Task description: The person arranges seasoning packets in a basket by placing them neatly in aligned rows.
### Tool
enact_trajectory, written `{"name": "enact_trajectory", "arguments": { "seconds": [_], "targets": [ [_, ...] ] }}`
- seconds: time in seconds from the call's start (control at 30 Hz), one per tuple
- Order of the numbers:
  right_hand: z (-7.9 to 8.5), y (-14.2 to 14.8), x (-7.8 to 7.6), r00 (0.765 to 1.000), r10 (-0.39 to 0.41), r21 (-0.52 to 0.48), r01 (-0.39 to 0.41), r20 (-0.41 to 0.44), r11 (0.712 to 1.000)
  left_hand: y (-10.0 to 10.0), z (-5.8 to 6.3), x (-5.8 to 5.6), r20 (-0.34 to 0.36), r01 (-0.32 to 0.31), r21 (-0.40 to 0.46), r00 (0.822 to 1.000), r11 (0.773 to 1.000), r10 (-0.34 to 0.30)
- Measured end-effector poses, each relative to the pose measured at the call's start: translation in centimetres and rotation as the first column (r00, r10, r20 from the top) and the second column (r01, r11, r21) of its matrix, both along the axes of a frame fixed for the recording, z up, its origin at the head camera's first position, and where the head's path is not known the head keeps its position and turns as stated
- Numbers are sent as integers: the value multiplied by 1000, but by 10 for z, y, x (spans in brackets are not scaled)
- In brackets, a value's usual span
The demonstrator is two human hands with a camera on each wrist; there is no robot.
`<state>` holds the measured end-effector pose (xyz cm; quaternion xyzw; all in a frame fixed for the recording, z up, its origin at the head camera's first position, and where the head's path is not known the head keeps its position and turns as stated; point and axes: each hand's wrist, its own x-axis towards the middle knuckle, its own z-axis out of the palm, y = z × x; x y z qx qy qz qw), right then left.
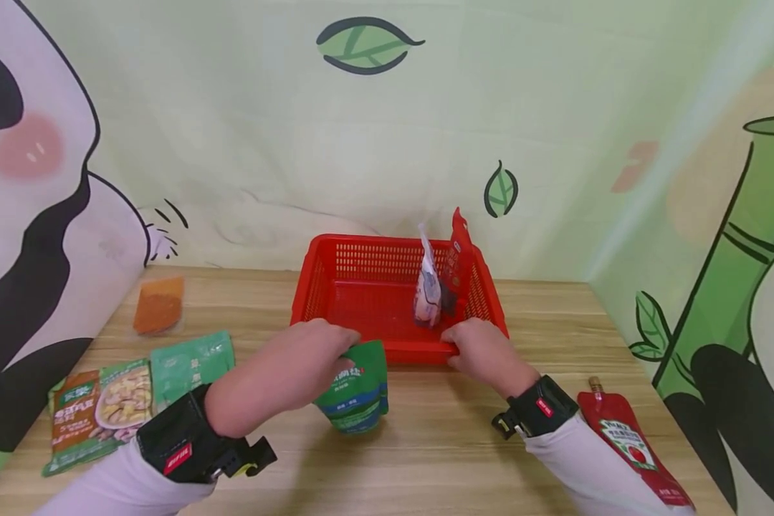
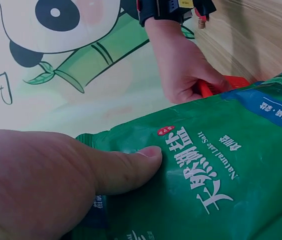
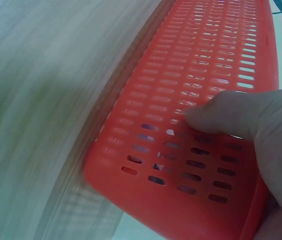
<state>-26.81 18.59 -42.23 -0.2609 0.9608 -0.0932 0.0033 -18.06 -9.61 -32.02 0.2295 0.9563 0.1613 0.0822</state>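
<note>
My left hand (image 1: 290, 369) pinches the top of a green bag of lake salt (image 1: 356, 390), held over the table in front of the basket. In the left wrist view the thumb lies across the face of the salt bag (image 2: 216, 170). My right hand (image 1: 486, 355) grips the near rim of a red plastic basket (image 1: 393, 352) towards its right side. In the right wrist view its thumb presses on the slotted wall of the basket (image 3: 181, 100). Inside the basket, at the right, stand a clear-and-white packet (image 1: 428, 294) and a red pouch (image 1: 458, 261).
On the left of the wooden table (image 1: 426, 459) lie an orange-brown packet (image 1: 158, 306), a light green pouch (image 1: 193, 365) and a brown-green food bag (image 1: 97, 412). A red ketchup pouch (image 1: 632, 444) lies at the right, by my forearm. A printed cloth (image 1: 264, 143) hangs behind.
</note>
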Motion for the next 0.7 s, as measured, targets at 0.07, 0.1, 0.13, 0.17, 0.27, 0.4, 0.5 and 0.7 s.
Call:
{"name": "enact_trajectory", "arguments": {
  "seconds": [0.07, 0.1, 0.13, 0.17, 0.27, 0.4, 0.5, 0.7],
  "targets": [
    [0, 0, 1, 1000, -2, -2, 2, -1, 1000, 1, 2, 0, -17, 6, -4, 1000, 1000, -6],
    [-1, 0, 1, 1000, -10, -6, 10, 6, 1000, 1, 3, 0, -25, 8, -7, 1000, 1000, -8],
    [-1, 0, 1, 1000, -19, -12, 19, 16, 1000, 1, 5, 0, -30, 10, -8, 999, 1000, -10],
    [-1, -1, 2, 999, -29, -19, 30, 25, 999, 2, 6, 0, -35, 11, -9, 999, 1000, -11],
    [0, -3, 5, 996, -52, -83, 58, 72, 995, 2, 9, 0, -48, 14, -15, 999, 1000, -15],
    [2, -7, 12, 994, 6, -219, 19, 112, 976, 4, 12, 1, -70, 19, -34, 997, 999, -22],
    [3, -10, 17, 982, 138, -338, -87, 131, 937, 5, 14, 1, -88, 22, -49, 996, 999, -26],
    [4, -25, 32, 906, 363, -595, -171, 218, 785, 8, 17, 2, -94, 19, -44, 995, 999, -23]
  ]
}}
